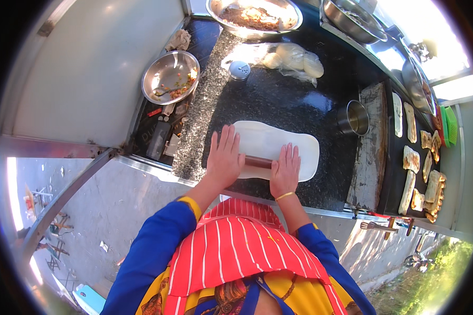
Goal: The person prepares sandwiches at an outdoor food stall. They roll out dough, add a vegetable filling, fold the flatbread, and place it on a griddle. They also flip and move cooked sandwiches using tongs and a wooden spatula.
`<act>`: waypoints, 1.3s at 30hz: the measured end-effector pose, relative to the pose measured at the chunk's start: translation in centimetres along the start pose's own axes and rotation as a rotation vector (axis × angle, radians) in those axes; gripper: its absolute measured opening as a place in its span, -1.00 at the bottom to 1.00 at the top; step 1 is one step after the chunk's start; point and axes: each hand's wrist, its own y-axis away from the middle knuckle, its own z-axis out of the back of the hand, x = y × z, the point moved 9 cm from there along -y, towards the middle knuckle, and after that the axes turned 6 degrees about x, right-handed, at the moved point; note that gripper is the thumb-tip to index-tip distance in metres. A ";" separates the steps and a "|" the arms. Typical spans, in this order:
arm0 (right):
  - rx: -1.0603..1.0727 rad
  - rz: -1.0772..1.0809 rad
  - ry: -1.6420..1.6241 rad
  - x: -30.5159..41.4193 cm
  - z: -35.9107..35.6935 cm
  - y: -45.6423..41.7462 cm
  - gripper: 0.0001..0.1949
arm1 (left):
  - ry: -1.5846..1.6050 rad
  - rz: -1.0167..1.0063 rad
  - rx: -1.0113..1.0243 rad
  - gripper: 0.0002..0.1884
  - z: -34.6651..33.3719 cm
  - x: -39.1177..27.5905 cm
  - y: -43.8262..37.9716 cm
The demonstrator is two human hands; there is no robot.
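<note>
A flat sheet of pale dough (295, 151) lies stretched across the dark speckled stone worktop (276, 98) in front of me. Across its lower part runs a brown rolling pin (259, 162), its ends covered by my hands. My left hand (225, 157) rests flat over the pin's left end, fingers stretched forward, at the dough's left edge. My right hand (285, 169) presses flat on the right end, fingers straight and over the dough. Neither hand has its fingers wrapped around the pin.
Beyond the dough stand a shaker (239, 71) and a plastic bag of dough balls (295, 59). A metal bowl of filling (256, 19) is at the back. Left is a bowl of chopped vegetables (171, 77). Right are a metal cup (354, 118) and a griddle (402, 141) bearing several browned flatbreads.
</note>
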 end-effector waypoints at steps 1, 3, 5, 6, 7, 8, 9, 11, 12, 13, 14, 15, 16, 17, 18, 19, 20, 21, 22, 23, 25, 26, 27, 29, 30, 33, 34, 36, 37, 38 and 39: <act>0.029 -0.027 0.062 -0.1 -0.1 -1.7 -0.44 | -0.048 0.011 0.007 -0.36 0.0 0.3 -1.7; -0.019 -0.036 0.103 -0.3 0.3 -6.3 -0.43 | -0.067 -0.001 -0.052 -0.37 0.2 1.1 -6.0; -0.045 -0.048 0.114 -0.4 0.7 -8.0 -0.41 | -0.077 -0.012 -0.065 -0.37 0.4 1.5 -7.5; -0.049 -0.053 0.109 -0.4 1.0 -8.4 -0.40 | -0.075 -0.014 -0.053 -0.37 0.6 1.6 -8.1; -0.058 -0.057 0.110 -0.7 1.3 -9.4 -0.39 | -0.069 -0.016 -0.047 -0.37 0.4 1.8 -9.2; 0.014 -0.054 0.063 -0.7 0.8 -8.2 -0.37 | -0.042 -0.050 0.009 -0.37 -0.3 1.4 -8.0; 0.030 -0.035 0.060 -0.9 0.0 -6.3 -0.35 | 0.013 -0.050 0.088 -0.37 -0.5 0.8 -6.5; 0.099 -0.018 0.113 -0.9 -0.6 -4.8 -0.35 | -0.010 -0.052 0.147 -0.37 -1.2 0.4 -5.1; 0.065 -0.008 0.088 -0.8 0.1 -6.2 -0.35 | -0.026 -0.052 0.104 -0.38 -0.7 0.6 -6.6; 0.033 0.001 0.068 -0.7 1.4 -8.8 -0.35 | -0.038 -0.052 0.060 -0.38 0.0 0.7 -8.9; -0.022 0.018 0.043 -0.8 2.4 -11.3 -0.35 | -0.051 -0.055 0.024 -0.40 1.1 0.7 -11.2; -0.042 0.006 0.038 -1.2 2.5 -12.5 -0.35 | -0.075 -0.060 -0.012 -0.41 0.9 1.4 -13.4; -0.061 -0.006 0.032 -1.7 2.4 -13.6 -0.35 | -0.049 -0.057 -0.004 -0.41 0.6 1.5 -13.9; -0.081 -0.018 0.026 -2.0 2.5 -14.4 -0.34 | -0.024 -0.054 0.003 -0.42 0.5 1.6 -14.1; -0.008 -0.019 0.036 -1.8 2.2 -13.6 -0.33 | -0.040 -0.059 0.055 -0.41 -0.1 1.5 -13.6; 0.048 -0.016 0.054 -1.8 1.6 -12.2 -0.33 | -0.048 -0.065 0.120 -0.41 -0.8 1.0 -12.0; 0.102 -0.015 0.071 -1.8 0.8 -11.0 -0.34 | -0.039 -0.100 0.133 -0.42 -1.1 0.6 -10.9; 0.156 -0.009 0.087 -1.9 -0.1 -10.7 -0.34 | -0.036 -0.122 0.087 -0.42 -0.7 0.7 -11.9; 0.088 -0.010 0.049 -2.0 0.8 -12.1 -0.33 | -0.027 -0.143 0.050 -0.43 -0.1 0.8 -13.3; 0.035 -0.021 0.051 -2.2 1.4 -14.1 -0.33 | -0.013 -0.164 0.016 -0.44 0.2 1.0 -14.6; -0.116 -0.039 0.059 -2.8 2.9 -18.5 -0.32 | 0.121 -0.244 -0.114 -0.47 1.9 1.5 -18.2; -0.103 -0.042 0.079 -2.8 2.8 -18.7 -0.34 | 0.164 -0.236 -0.093 -0.45 1.5 1.4 -17.8; -0.066 -0.052 0.069 -2.7 2.5 -18.9 -0.35 | 0.199 -0.230 -0.081 -0.44 1.1 1.7 -17.6; 0.052 -0.089 0.055 -2.7 1.3 -15.3 -0.36 | 0.154 -0.214 -0.001 -0.42 -0.5 1.6 -15.6; 0.113 -0.087 0.094 -2.5 0.6 -14.2 -0.37 | 0.128 -0.211 0.039 -0.41 -1.1 1.7 -15.0; -0.081 -0.068 0.029 -2.6 2.4 -17.5 -0.36 | 0.110 -0.243 -0.089 -0.40 1.0 2.3 -18.1; -0.118 -0.089 0.043 -2.6 3.2 -19.0 -0.37 | 0.096 -0.260 -0.131 -0.40 1.0 2.8 -19.3; -0.108 -0.078 0.022 -2.2 2.9 -17.8 -0.38 | 0.069 -0.217 -0.096 -0.39 0.6 2.9 -18.1; -0.100 -0.075 0.011 -1.9 2.6 -16.7 -0.38 | 0.057 -0.196 -0.075 -0.38 0.6 2.7 -17.1; -0.043 -0.069 -0.016 -1.6 1.8 -14.7 -0.36 | 0.051 -0.158 -0.018 -0.36 0.2 2.6 -15.2; 0.019 -0.033 -0.006 -0.9 1.1 -11.8 -0.36 | -0.040 -0.125 0.079 -0.35 -1.1 2.7 -12.5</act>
